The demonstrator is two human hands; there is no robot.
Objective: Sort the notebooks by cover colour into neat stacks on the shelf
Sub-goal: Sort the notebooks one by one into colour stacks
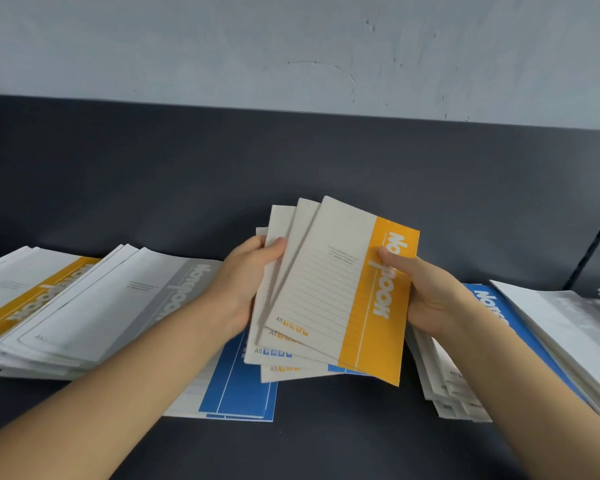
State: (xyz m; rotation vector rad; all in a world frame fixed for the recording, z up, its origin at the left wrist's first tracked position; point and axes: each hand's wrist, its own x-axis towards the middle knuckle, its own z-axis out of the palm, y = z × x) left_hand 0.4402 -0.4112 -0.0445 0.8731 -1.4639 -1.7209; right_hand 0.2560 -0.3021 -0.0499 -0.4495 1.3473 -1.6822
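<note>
Both hands hold a fanned bunch of notebooks above the dark shelf. The top one has a yellow spine band; a blue-marked one shows lower in the fan. My left hand grips the bunch's left edge, thumb on top. My right hand pinches the yellow band on the right. On the shelf lie a grey-banded stack at the left, a yellow-banded stack behind it, a blue-banded notebook under the held bunch, and a blue-banded stack at the right.
A further pile of pale notebooks overlaps the blue stack at the far right. The shelf's dark back panel rises behind everything, with a grey wall above. A dark upright stands at the right.
</note>
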